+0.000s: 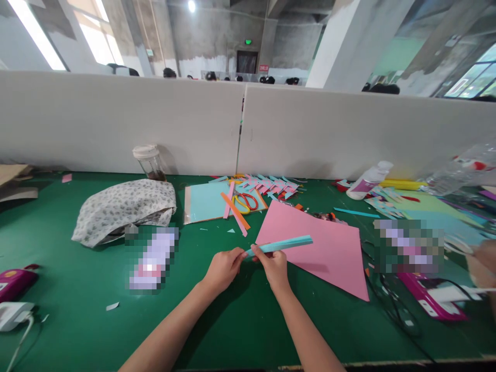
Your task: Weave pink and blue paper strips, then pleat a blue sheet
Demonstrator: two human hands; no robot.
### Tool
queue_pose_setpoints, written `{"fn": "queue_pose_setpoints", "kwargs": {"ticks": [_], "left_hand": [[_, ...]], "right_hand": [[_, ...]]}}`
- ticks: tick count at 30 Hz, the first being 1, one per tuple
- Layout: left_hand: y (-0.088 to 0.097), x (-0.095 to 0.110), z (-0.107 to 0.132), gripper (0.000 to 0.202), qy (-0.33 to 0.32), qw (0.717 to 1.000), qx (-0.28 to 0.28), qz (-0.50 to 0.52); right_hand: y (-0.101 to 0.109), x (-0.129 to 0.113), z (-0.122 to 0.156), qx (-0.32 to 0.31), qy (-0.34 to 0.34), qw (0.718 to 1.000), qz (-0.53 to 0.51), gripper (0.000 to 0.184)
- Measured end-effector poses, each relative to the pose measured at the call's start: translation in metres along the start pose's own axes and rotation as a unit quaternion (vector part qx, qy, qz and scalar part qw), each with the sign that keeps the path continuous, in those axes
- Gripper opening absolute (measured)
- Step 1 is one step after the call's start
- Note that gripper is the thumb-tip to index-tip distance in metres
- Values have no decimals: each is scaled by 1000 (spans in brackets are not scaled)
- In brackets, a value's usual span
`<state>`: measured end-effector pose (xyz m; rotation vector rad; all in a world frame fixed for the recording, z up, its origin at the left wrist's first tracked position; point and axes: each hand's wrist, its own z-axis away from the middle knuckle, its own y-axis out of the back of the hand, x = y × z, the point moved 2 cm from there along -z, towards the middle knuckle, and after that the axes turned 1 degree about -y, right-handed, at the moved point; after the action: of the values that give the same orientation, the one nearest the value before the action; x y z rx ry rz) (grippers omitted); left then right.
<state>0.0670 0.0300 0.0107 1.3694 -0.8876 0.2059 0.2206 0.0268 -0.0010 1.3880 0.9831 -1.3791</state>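
The person's left hand [227, 264] is pinching the near end of a folded light-blue paper strip [289, 243] between thumb and fingers, while the right hand [276, 266] is gripping the same strip just beside it, thumb on top and fingers curling underneath. The two hands are almost meeting above the green tabletop [89, 336], and the strip's free end is pointing away to the right, hovering over a large pink paper sheet [329, 253] and casting a shadow on it. Beyond the hands, scissors with red and yellow handles [252, 202] are resting on a light-blue sheet [203, 202], and an orange strip [236, 212] is lying at a slant across a pink strip [228, 206] just left of them. Behind these, a heap of pink and blue paper pieces [271, 185] is spreading toward the white partition [116, 124]. To the left, a patterned cloth bag [126, 209] is slumping in front of a lidded clear jar [150, 161], and a pixelated object [155, 261] is lying nearer the person. On the right, a white bottle with a purple label [368, 181] is leaning near a clear plastic bottle [461, 168]. A magenta box [420, 294] is sitting among dark cables [387, 297], with a white plug [445, 294] against it, and a co-worker's blurred hand [486, 261] is showing at the right edge.
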Motion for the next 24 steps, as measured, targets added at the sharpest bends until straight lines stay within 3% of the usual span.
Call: {"fn": "queue_pose_setpoints", "kwargs": {"ticks": [8, 18, 24], "left_hand": [[-6, -4, -1, 20, 2, 993, -28, -115], [-6, -4, 0, 24, 5, 987, -23, -160], [-8, -4, -3, 24, -10, 988, -1, -154]], "right_hand": [[-7, -1, 4, -33, 32, 999, 18, 23], [6, 6, -5, 28, 15, 999, -11, 29], [-4, 6, -2, -24, 15, 1000, -15, 26]]}}
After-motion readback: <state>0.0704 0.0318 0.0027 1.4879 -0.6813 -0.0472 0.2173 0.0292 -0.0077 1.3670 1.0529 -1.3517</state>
